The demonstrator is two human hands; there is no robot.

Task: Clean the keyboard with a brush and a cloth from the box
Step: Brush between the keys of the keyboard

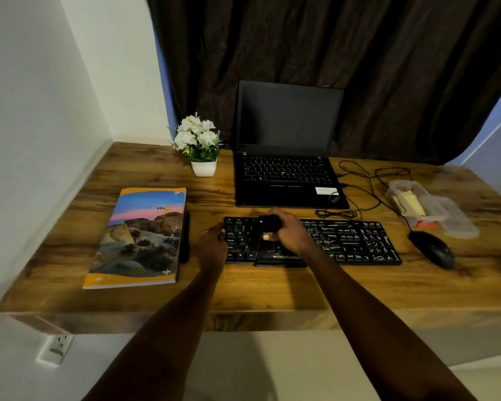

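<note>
My left hand (213, 244) is at the left end of the keyboard (344, 241), with the fingers curled over its edge, so it holds the keyboard there. My right hand (287, 230) is above the left part of the keys. Its fingers and thumb are closed around a black thing (269, 222). The thing is dark against the dark keys, so I cannot tell if it is the brush or the cloth. A thin dark strip goes down from this hand to the near edge of the keyboard.

The keyboard lies flat on the desk (272, 287), near its front edge and a little right of the middle. The box (402, 192) is of clear plastic and stands far right on the desk, well apart from my hands. Something pale yellow is inside it, and its lid (460, 227) lies just beside it on the right. A small orange thing (425, 224) is at the near end of the box.

The mouse (431, 248) is just right of the keyboard. The open laptop (287, 157), with a dark screen, stands behind the keyboard, and black cables (359, 180) lie to its right. A white pot with flowers (203, 167) is left of the laptop. A book (142, 238) lies on the left, with a pen (185, 235) along its right side.
</note>
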